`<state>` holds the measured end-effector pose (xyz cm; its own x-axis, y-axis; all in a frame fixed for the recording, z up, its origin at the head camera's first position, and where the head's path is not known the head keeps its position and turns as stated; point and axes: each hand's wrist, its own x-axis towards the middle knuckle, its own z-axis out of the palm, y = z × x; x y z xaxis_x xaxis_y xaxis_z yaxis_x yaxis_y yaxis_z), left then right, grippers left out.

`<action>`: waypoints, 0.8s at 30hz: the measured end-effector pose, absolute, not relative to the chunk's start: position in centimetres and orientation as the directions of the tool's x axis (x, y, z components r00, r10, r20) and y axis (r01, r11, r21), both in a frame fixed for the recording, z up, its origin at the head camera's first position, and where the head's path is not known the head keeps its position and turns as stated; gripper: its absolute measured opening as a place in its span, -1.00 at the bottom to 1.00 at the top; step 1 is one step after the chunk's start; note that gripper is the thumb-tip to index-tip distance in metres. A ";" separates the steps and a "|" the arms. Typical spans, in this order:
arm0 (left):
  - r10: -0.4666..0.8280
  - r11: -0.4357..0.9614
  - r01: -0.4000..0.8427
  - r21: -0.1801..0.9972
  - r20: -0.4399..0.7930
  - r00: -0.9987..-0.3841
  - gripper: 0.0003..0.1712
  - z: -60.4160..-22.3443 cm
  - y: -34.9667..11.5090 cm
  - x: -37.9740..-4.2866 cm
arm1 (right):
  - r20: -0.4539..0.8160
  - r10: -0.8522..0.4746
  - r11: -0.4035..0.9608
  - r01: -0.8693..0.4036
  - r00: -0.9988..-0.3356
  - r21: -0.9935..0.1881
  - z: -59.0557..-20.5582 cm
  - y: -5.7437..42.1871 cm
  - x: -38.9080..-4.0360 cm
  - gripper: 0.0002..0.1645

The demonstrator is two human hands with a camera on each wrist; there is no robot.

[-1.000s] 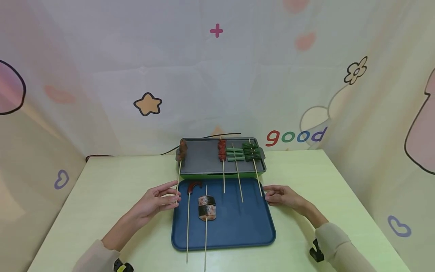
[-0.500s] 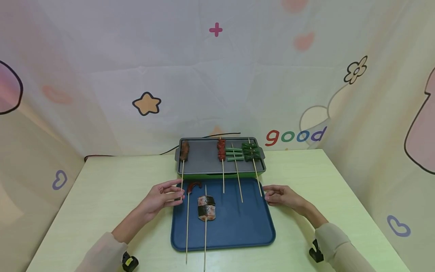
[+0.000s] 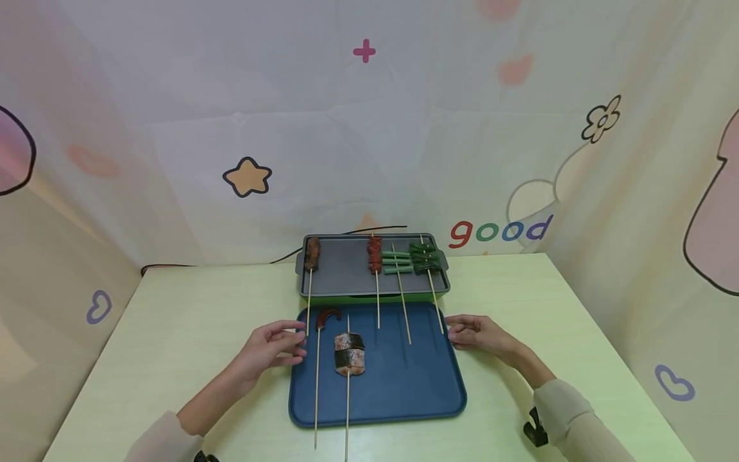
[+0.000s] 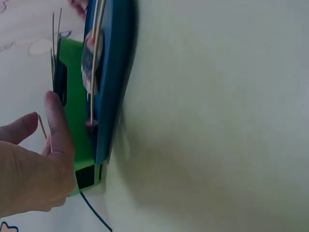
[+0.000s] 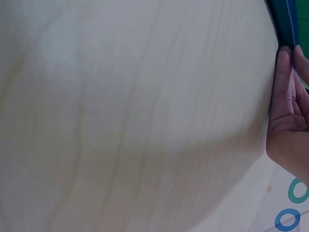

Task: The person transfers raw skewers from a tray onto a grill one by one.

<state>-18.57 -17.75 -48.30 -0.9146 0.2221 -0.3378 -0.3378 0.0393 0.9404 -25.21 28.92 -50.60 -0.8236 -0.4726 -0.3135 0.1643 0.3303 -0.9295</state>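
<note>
Head: brown meat skewer (image 3: 312, 253) lies at the grill's (image 3: 343, 256) left end, left hand (image 3: 260, 351) beside its stick, fingers loosely spread; right hand (image 3: 484, 337) at the rim of the blue tray (image 3: 410, 391). Four skewers are done; two (chili skewer (image 3: 328, 314), banded skewer (image 3: 349, 356)) look left, on the tray. Left wrist: thumb and fingers apart, no grip. Right wrist: fingertips touch tray, can't tell if pinching.
</note>
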 end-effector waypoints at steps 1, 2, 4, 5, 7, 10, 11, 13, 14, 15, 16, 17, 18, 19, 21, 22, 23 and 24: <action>0.241 0.056 -0.342 0.938 -0.345 -0.907 -0.43 -48.3 -17.9 -17.8 | -0.315 -0.471 0.331 0.166 -0.824 -0.929 -50.6 28.9 -25.2 -0.34; 0.261 0.071 -0.345 0.936 -0.351 -0.899 -0.43 -48.4 -18.0 -17.1 | -0.314 -0.471 0.330 0.166 -0.824 -0.929 -50.6 28.9 -25.2 -0.34; 0.308 0.097 -0.353 0.930 -0.366 -0.878 -0.43 -48.5 -18.2 -15.4 | -0.312 -0.474 0.327 0.164 -0.823 -0.931 -50.7 28.9 -25.1 -0.34; 0.332 0.108 -0.360 0.927 -0.375 -0.866 -0.43 -48.7 -18.3 -14.6 | -0.311 -0.475 0.326 0.163 -0.823 -0.931 -50.7 29.0 -25.1 -0.34; 0.380 0.119 -0.373 0.920 -0.389 -0.839 -0.48 -49.1 -18.4 -13.0 | -0.310 -0.476 0.325 0.163 -0.823 -0.932 -50.7 29.0 -25.1 -0.35; 0.447 0.119 -0.424 0.898 -0.430 -0.784 -0.58 -49.9 -18.4 -10.8 | -0.308 -0.476 0.328 0.159 -0.824 -0.931 -50.6 29.0 -25.0 -0.35; 0.467 0.115 -0.447 0.887 -0.445 -0.764 -0.61 -50.1 -18.3 -10.1 | -0.309 -0.476 0.328 0.160 -0.824 -0.931 -50.5 29.0 -25.0 -0.35; 0.494 0.110 -0.479 0.871 -0.466 -0.734 -0.65 -50.5 -18.0 -9.1 | -0.307 -0.479 0.327 0.158 -0.822 -0.932 -50.5 29.0 -25.0 -0.35; 0.504 0.106 -0.490 0.865 -0.472 -0.723 -0.65 -50.7 -17.9 -8.7 | -0.308 -0.481 0.327 0.158 -0.821 -0.932 -50.5 28.9 -25.0 -0.35; 0.508 0.102 -0.501 0.859 -0.479 -0.716 -0.65 -50.8 -17.7 -8.4 | -0.309 -0.480 0.326 0.160 -0.821 -0.932 -50.6 29.0 -25.0 -0.35; 0.507 0.097 -0.510 0.855 -0.483 -0.714 -0.66 -50.9 -17.5 -8.1 | -0.309 -0.478 0.326 0.160 -0.822 -0.932 -50.6 29.0 -25.0 -0.35; 0.501 0.092 -0.513 0.853 -0.485 -0.716 -0.66 -50.9 -17.3 -8.0 | -0.308 -0.477 0.326 0.160 -0.823 -0.932 -50.6 29.0 -25.0 -0.35; 0.497 0.087 -0.515 0.853 -0.485 -0.719 -0.65 -51.0 -17.1 -7.9 | -0.308 -0.476 0.325 0.160 -0.824 -0.932 -50.6 29.1 -25.0 -0.35; 0.495 0.078 -0.523 0.849 -0.488 -0.719 -0.65 -51.1 -17.0 -7.8 | -0.307 -0.475 0.325 0.159 -0.825 -0.932 -50.6 29.1 -25.0 -0.35; 0.490 0.065 -0.534 0.843 -0.494 -0.718 -0.63 -51.1 -16.8 -7.7 | -0.305 -0.475 0.324 0.159 -0.825 -0.933 -50.7 29.1 -25.0 -0.35; 0.493 0.055 -0.539 0.840 -0.493 -0.717 -0.62 -51.1 -16.7 -7.6 | -0.306 -0.474 0.324 0.160 -0.825 -0.932 -50.7 29.1 -25.0 -0.35; 0.493 0.049 -0.543 0.838 -0.493 -0.717 -0.60 -51.1 -16.6 -7.6 | -0.307 -0.474 0.324 0.160 -0.825 -0.932 -50.8 29.1 -25.0 -0.35; 0.493 0.042 -0.550 0.834 -0.496 -0.715 -0.58 -51.1 -16.5 -7.6 | -0.307 -0.475 0.324 0.160 -0.825 -0.932 -50.8 29.1 -25.1 -0.36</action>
<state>-7.60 -16.54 -51.11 -0.7152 0.4929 -0.4956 -0.5495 0.0416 0.8344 -25.07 29.06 -50.84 -0.8250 -0.4747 -0.3066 0.1600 0.3241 -0.9324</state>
